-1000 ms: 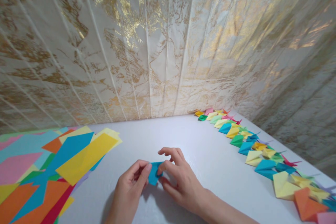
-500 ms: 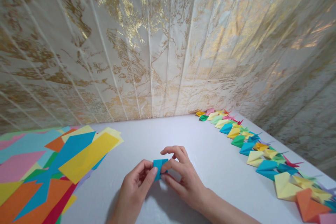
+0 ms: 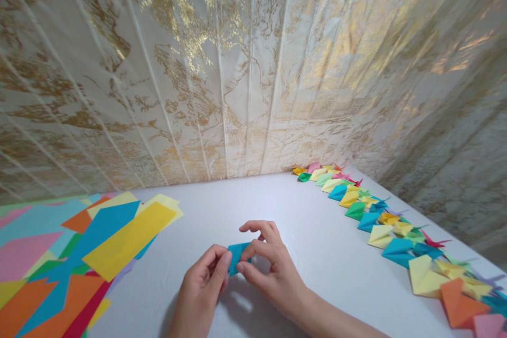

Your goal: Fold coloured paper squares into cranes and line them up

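Observation:
A small folded blue paper [image 3: 234, 260] is held just above the white table, between my two hands. My left hand [image 3: 206, 282] pinches its left edge between thumb and curled fingers. On the right side, my right hand [image 3: 273, 272] grips the paper with thumb and index finger, while its other visible fingers arch above. The fingers hide the paper's right part.
Loose coloured sheets, a yellow one [image 3: 130, 240] on top, spread over the table's left side. Rows of folded paper pieces [image 3: 398, 251] run along the right edge of the white table [image 3: 222, 206]. A gold-patterned curtain [image 3: 222, 90] hangs behind.
The right thumb and index finger have shifted over the blue paper's right side, and the paper is tilted a little more. The whole view has moved slightly.

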The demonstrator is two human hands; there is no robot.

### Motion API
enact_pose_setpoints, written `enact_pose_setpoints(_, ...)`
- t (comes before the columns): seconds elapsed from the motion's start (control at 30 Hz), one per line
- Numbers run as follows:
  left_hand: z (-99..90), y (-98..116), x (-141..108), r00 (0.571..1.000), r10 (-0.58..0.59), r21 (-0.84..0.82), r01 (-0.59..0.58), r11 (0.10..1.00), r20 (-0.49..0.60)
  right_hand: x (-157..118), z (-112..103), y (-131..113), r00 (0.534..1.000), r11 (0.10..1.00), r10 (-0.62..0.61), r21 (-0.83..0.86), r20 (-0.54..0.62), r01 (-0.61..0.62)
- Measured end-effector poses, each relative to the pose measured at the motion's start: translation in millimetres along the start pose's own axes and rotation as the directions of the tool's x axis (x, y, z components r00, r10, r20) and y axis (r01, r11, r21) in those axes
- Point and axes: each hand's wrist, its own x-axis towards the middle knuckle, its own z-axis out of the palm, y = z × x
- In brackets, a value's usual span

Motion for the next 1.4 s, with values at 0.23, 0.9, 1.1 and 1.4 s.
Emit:
enact_pose_setpoints(0.23,-1.8,-11,0,0.999,-0.029,-0.02,0.03,0.999,0.017,-2,0,-7,0.997,0.999,-0.018,0.03,0.07,0.016)
enact_pose_setpoints(0.9,1.2,-5,-5,0.996,0.04,-0.111,-0.032,0.993,0.074,-3,2,-3,0.996,0.983,-0.078,0.163,-0.047,0.085)
enact_pose_setpoints(1.1,0.4,-9,-6,0.995,0.043,-0.113,-0.033,0.993,0.089,-4,6,3,0.997,0.976,-0.047,0.208,-0.064,0.059)
enact_pose_setpoints(1.4,-6.3,-15,1,0.979,0.197,0.109,-0.191,0.976,-0.056,-2,0,3,0.994,0.972,-0.089,0.212,-0.069,0.102)
